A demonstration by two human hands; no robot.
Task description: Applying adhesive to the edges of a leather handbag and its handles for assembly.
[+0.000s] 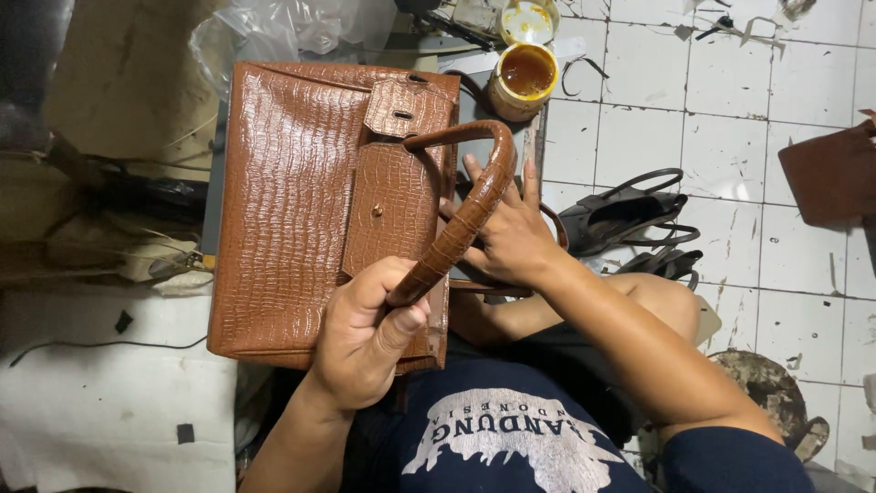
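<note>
Bag [292, 201], brown and scaly, lies flat under both hands, reaching well out beyond the left one. Left hand [365, 333] is closed round the lower end of the handle [465, 215]. Right hand [506, 228], fingers spread, presses flat just behind that handle. Beyond the right hand stands an open glue tin [522, 80]

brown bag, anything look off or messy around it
The brown bag looks intact. Behind it an open glue tin stands with smeared sides, and dark scraps litter the white tiled floor.
</note>
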